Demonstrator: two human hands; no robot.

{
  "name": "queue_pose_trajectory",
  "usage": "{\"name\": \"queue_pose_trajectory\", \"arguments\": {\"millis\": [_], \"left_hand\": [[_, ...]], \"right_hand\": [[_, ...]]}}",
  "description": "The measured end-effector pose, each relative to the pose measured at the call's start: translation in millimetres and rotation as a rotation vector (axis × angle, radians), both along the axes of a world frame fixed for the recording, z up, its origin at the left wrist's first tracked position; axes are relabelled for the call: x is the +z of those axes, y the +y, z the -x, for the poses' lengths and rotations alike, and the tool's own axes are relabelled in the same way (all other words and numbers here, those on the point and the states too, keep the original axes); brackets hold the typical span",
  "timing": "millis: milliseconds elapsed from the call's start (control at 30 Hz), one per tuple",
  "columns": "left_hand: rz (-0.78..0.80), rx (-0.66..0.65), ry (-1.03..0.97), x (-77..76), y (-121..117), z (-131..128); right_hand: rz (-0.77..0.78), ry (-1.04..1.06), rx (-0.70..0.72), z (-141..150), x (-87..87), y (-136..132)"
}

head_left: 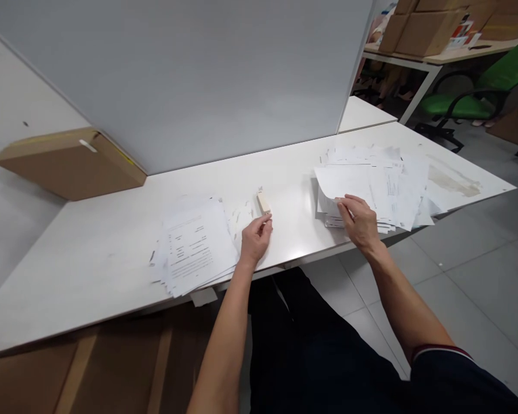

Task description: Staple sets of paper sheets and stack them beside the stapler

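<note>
1. Since the printed stack [197, 244] has fanned, uneven edges, I'd keep the left wrist light around it; it lies on the white desk [112, 253], just left of the left hand [256, 237].

2. Go easy with that left hand imo; thumb and fingers are drawn together at the near end of a small pale block [263, 203]; can't tell if they're really gripping it or only touching; the block lies just past those fingertips, well apart from the right hand [359, 219].

3. I'd peel slowly with the right hand and check it's only one page; it's pinching the near edge of a lifted sheet [343, 179]; that sheet curls up on its left, just ahead of the fingers.

4. Don't drag the palm over the messy pile [410, 195]; it's under the sheet and spreads out to the right of that hand.
</note>
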State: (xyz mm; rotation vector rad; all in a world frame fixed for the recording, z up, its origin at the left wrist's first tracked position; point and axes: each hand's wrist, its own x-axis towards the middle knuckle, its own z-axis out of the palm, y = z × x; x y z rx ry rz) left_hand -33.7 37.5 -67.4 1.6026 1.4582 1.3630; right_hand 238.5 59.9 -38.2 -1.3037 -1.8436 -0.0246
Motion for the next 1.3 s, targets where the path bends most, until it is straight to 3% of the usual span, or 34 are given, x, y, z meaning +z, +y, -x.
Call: {"name": "queue_pose_trajectory", "arguments": {"millis": [133,233,367,500,667,733,867,933,1100,1300], "left_hand": [[0.333,-0.189,-0.519,9.3,0,8],[0.448,-0.243,-0.747,14.2,2,12],[0.394,-0.235,-0.762,16.4,2,8],[0.368,-0.165,-0.772,16.7,2,5],[0.421,-0.127,-0.729,11.2,3,7],[0.418,-0.120,-0.722,10.1,3,8],[0.424,-0.105,-0.719,11.8,1,8],[0.428,-0.113,-0.720,12.5,1,8],[0.427,-0.100,-0.717,11.9,2,8],[0.421,-0.111,-0.720,11.6,1,8]], "right_hand": [[-0.078,0.017,0.175,46,12.0,-27],[-0.132,-0.023,0.320,83,11.5,-49],[-0.157,-0.112,0.454,112,-2.5,-68],[-0.165,-0.230,0.549,113,-14.4,-75],[-0.132,-0.248,0.664,99,-4.4,-70],[-0.075,-0.185,0.595,83,3.3,-58],[0.096,-0.120,0.113,35,7.6,-20],[0.184,-0.195,-0.022,11,2.4,-3],[0.288,-0.253,-0.042,-12,-12.7,11],[0.286,-0.136,-0.003,-12,-11.9,7]]}}
